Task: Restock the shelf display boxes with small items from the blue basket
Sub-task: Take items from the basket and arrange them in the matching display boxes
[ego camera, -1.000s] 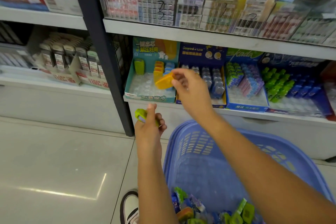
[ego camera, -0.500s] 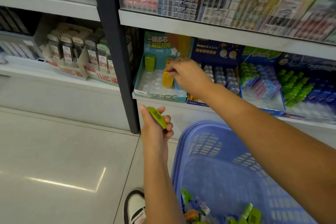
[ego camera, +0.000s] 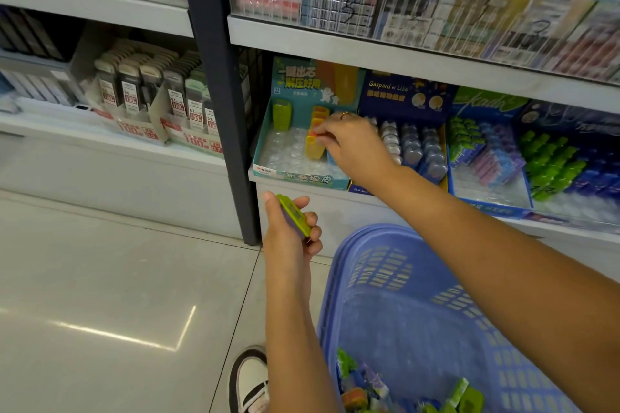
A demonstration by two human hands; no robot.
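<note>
Head view: an orange eraser case goes into the teal display box.

Relative to the teal display box (ego camera: pixel 268 157), the right hand (ego camera: pixel 352 141) is over its right half, fingertips pinching the orange eraser case (ego camera: pixel 314 147) upright in the tray's front slot. Below the box front, the left hand (ego camera: pixel 288 228) is curled around a green eraser case (ego camera: pixel 293 214). Lower right of the box sits the blue basket (ego camera: pixel 419 295) with more cases. These look light, rigid, smooth plastic, probably slippery; gripping the narrow sides near the top seems best.
</note>
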